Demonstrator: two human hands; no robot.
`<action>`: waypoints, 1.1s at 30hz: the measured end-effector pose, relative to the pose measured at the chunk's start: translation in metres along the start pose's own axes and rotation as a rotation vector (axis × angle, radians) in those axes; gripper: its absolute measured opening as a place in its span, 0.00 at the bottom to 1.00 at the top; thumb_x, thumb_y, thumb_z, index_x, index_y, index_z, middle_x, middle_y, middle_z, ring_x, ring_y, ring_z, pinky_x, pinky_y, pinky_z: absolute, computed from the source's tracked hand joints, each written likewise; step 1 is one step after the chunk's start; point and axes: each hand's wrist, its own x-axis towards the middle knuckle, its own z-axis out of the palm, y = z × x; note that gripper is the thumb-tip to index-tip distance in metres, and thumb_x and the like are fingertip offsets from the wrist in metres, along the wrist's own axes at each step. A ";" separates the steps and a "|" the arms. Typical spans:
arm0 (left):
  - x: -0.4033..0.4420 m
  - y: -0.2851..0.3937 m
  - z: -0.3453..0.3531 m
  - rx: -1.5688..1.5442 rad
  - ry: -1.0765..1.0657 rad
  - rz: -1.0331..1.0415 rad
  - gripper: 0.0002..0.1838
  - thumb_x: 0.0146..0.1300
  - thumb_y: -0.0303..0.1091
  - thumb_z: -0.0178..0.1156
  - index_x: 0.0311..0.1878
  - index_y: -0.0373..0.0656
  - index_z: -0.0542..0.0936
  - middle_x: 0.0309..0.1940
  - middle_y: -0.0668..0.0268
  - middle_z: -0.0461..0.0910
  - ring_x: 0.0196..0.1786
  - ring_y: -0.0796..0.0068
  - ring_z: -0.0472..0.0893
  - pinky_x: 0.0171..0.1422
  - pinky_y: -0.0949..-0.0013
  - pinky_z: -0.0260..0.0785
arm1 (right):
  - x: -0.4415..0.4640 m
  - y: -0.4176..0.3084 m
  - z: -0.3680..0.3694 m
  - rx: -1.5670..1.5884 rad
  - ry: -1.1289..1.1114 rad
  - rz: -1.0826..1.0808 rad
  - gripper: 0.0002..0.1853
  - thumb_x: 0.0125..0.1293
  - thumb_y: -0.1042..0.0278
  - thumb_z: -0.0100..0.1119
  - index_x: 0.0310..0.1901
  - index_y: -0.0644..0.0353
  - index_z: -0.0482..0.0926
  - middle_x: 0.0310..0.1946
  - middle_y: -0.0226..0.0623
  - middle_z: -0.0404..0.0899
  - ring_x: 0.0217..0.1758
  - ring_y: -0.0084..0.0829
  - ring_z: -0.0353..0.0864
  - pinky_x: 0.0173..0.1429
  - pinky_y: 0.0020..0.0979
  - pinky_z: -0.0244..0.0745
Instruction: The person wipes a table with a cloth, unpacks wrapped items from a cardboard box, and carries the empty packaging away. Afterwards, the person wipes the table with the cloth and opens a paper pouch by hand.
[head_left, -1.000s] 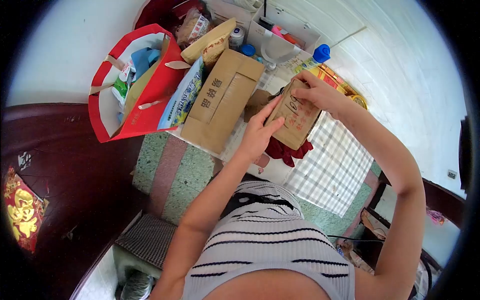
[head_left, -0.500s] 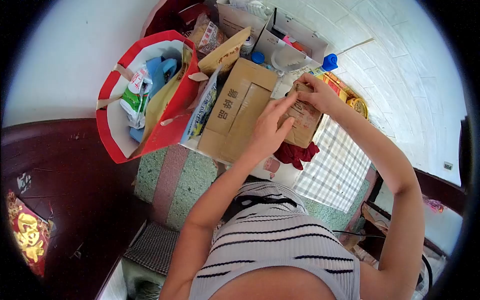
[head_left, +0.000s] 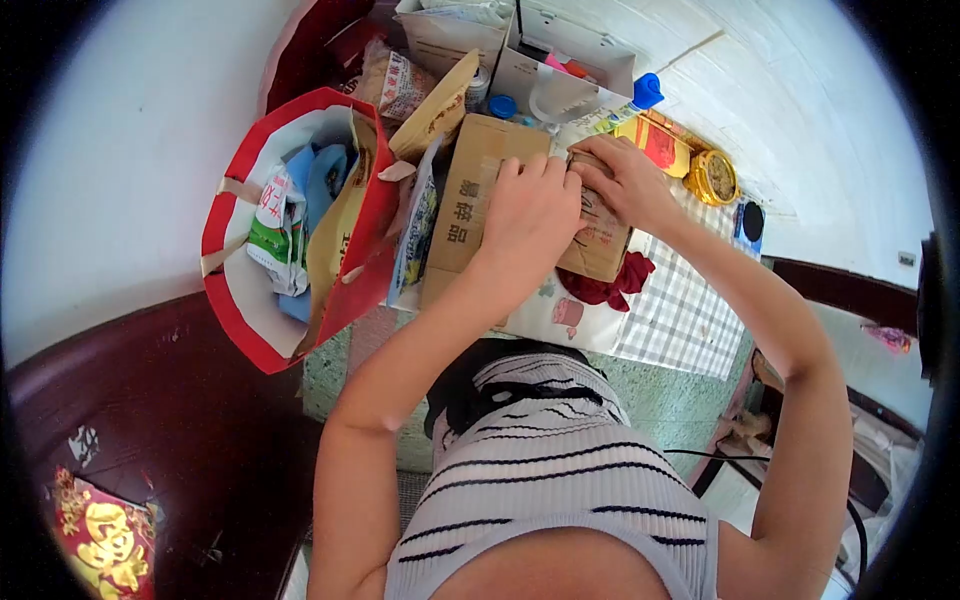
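A small brown cardboard box (head_left: 604,240) with dark and red print lies between my hands, over a dark red cloth (head_left: 628,285). My left hand (head_left: 535,215) is closed at the box's left edge, its fingers curled and bunched near the upper end. From the right, my right hand (head_left: 628,180) wraps its bent fingers around the box's upper end. What the fingertips press on is partly hidden. Left of my left hand lies a larger cardboard box (head_left: 465,215) with Chinese characters printed on it.
A red-rimmed paper bag (head_left: 225,300) holding packets stands on the left. Behind are a white box (head_left: 565,100), a blue-capped bottle (head_left: 647,92) and a yellow-lidded jar (head_left: 712,178). A checkered cloth (head_left: 690,310) covers the table's right side.
My left hand has gone from extended fingers across the small box to curled fingers at its left edge. The camera view has shifted slightly.
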 end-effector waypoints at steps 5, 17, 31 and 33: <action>0.004 -0.017 0.003 -0.322 -0.042 0.078 0.19 0.47 0.43 0.72 0.36 0.44 0.76 0.36 0.63 0.74 0.46 0.62 0.74 0.50 0.60 0.65 | -0.007 -0.009 -0.002 -0.005 -0.079 0.067 0.16 0.66 0.60 0.55 0.52 0.57 0.77 0.47 0.40 0.78 0.53 0.44 0.74 0.58 0.39 0.68; -0.006 -0.026 0.026 -1.019 -0.079 0.093 0.16 0.53 0.31 0.69 0.33 0.42 0.69 0.33 0.64 0.66 0.35 0.70 0.71 0.39 0.68 0.66 | -0.009 0.002 -0.002 0.013 -0.093 -0.064 0.17 0.61 0.65 0.56 0.52 0.58 0.76 0.45 0.40 0.78 0.50 0.42 0.76 0.57 0.38 0.70; -0.005 0.005 0.017 -0.782 -0.070 -0.032 0.17 0.52 0.41 0.69 0.35 0.43 0.72 0.39 0.63 0.75 0.42 0.55 0.78 0.44 0.58 0.69 | -0.002 0.006 -0.006 0.153 -0.146 -0.032 0.17 0.65 0.63 0.58 0.54 0.58 0.78 0.47 0.38 0.80 0.52 0.36 0.77 0.58 0.33 0.71; -0.005 0.005 0.019 -0.806 -0.077 -0.031 0.17 0.52 0.40 0.69 0.34 0.43 0.71 0.38 0.63 0.75 0.41 0.55 0.78 0.43 0.58 0.69 | -0.001 0.006 -0.005 0.169 -0.137 -0.044 0.16 0.65 0.63 0.58 0.53 0.58 0.78 0.47 0.39 0.80 0.52 0.36 0.78 0.58 0.33 0.71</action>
